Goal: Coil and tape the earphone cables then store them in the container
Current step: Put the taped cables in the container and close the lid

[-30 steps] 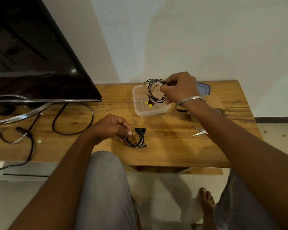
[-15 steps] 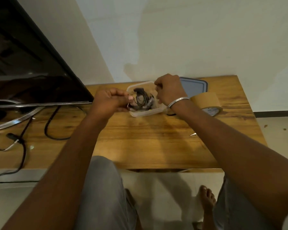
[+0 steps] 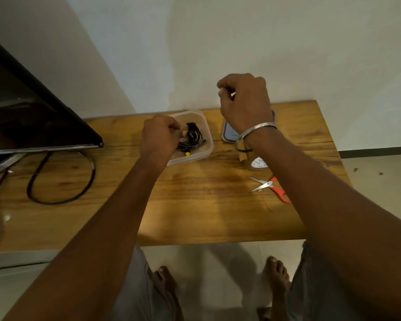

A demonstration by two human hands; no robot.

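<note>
1. Two bare hands work above the wooden table: the left hand reaches into the clear plastic rectangular container, its fingers pinched narrow on the black coiled earphone cables just beyond the fingertips.
2. Inside the container the coil rests with a small yellow earbud tip just below the fingers.
3. Raised and loosely curled, the right hand sits well apart from the coil (whether it holds anything I cannot tell).
4. Under that wrist lie the grey-blue lid and brown tape roll; the red-handled scissors are nearer the body.
5. Likely light, limp and springy, the cable may uncoil; pinching across the taped bundle seems safest.
</note>
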